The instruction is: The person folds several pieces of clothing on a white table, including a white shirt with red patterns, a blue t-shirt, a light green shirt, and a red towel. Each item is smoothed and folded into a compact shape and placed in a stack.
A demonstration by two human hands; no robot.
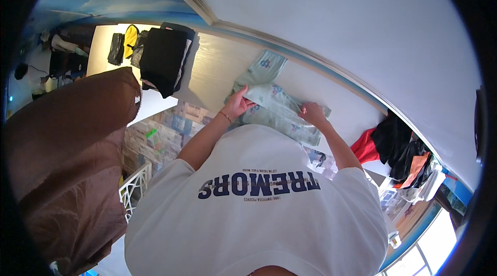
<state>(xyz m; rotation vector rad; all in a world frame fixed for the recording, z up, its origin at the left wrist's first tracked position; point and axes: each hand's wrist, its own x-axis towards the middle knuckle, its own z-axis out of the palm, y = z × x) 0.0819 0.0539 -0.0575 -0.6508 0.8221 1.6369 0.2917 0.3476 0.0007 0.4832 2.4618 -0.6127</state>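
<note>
White T-shirt | large navy capitals, upside down | small dark print above and below

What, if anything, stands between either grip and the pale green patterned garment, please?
Nothing visible does: the left-hand grip and the right-hand grip both touch the pale green garment directly. The folded black clothes lie apart from it, off to the left.

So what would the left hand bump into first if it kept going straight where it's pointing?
Probably more of the pale green flowery cloth. The left hand points forward and rightward and already touches it. Whether it would slide over or under the cloth is hard to tell.
</note>
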